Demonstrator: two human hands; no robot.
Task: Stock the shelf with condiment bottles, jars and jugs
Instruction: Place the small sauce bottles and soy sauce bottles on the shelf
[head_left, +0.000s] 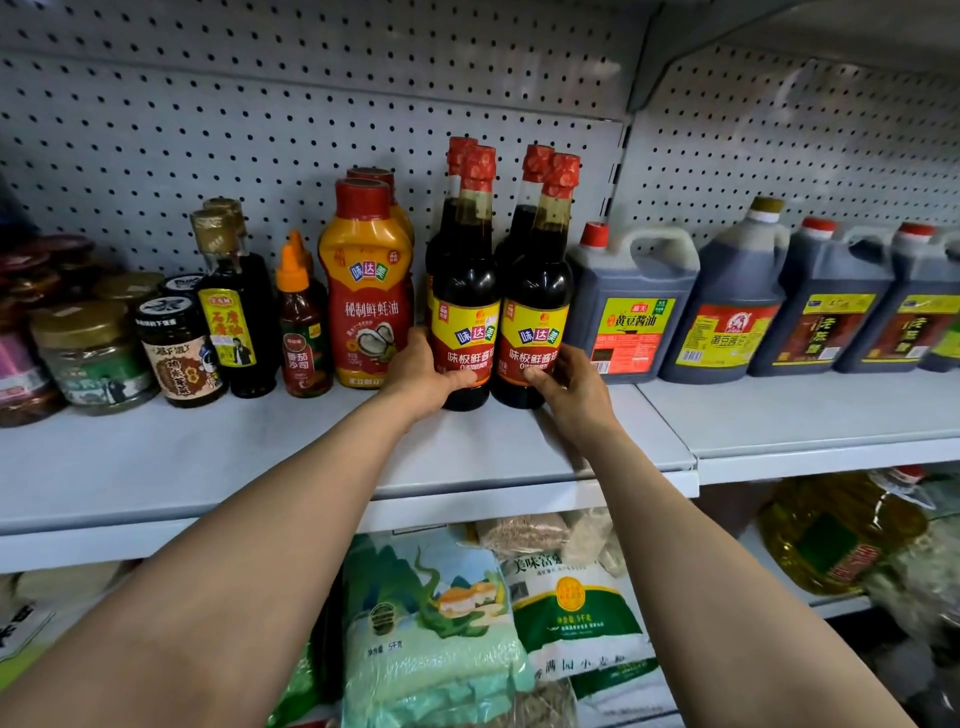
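Two front soy sauce bottles standing upright on the shelf (311, 457), red caps up, long axes vertical, labels facing out, touching side by side. Left soy sauce bottle (464, 291) gripped low at its base by the left hand (423, 376), fingers wrapped round the bottom left side, thumb on the front under the label. Right soy sauce bottle (537, 306) held at the lower label by the right hand (571, 387), fingertips pressed on the front, palm curled round the right side. Both forearms stretched forward and up from the bottom corners, converging on the pair.

Directly behind each, another matching bottle, only necks and caps showing. Just left, a squeeze bottle of oyster sauce (366, 291) upright with a twin behind it. Further left, a small ketchup bottle (304, 332), a dark sesame oil bottle (234, 306), then jars (179, 353) with gold and black lids. Just right, a soy sauce jug (631, 312) with handle, then three more dark jugs (727, 306) in a row on the adjoining shelf. Below, rice bags (431, 634) and a yellow oil jug (836, 530) lying tilted.
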